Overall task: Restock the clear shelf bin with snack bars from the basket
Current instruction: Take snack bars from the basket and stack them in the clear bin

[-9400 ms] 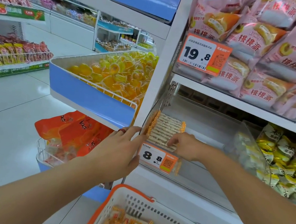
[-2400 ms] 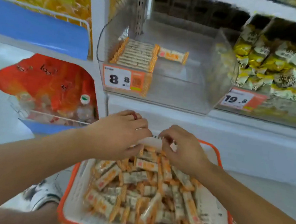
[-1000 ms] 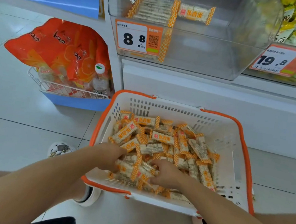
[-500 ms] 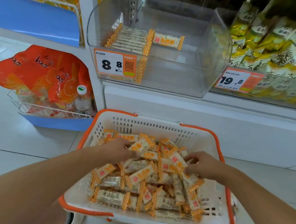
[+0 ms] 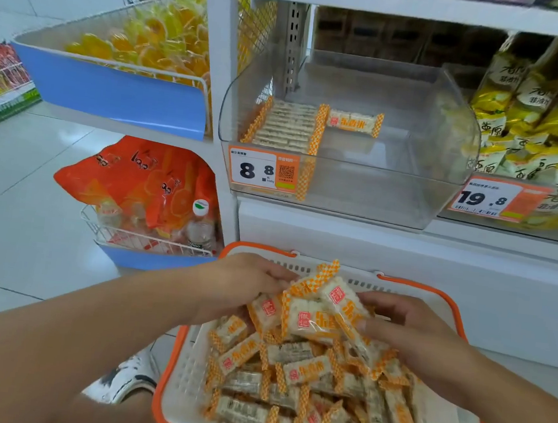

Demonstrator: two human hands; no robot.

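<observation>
Above the basket [image 5: 182, 366], left hand [image 5: 242, 286] & right hand [image 5: 409, 332] clutch a bunch of snack bars [image 5: 318, 315] btwn them; clear bin [image 5: 359, 192] holds just one row + a stray bar, so mostly unfilled.

I see my left hand [image 5: 245, 287] and right hand [image 5: 406, 331] cupping a bunch of snack bars [image 5: 318, 313] between them, raised just above the heap in the white basket [image 5: 182, 366] with its orange rim. Above, the clear shelf bin [image 5: 376, 190] holds 1 neat row of bars [image 5: 288, 126] at its left and 1 single bar [image 5: 354, 122] beside it. Its price tag [image 5: 261, 170] reads 8.8.
</observation>
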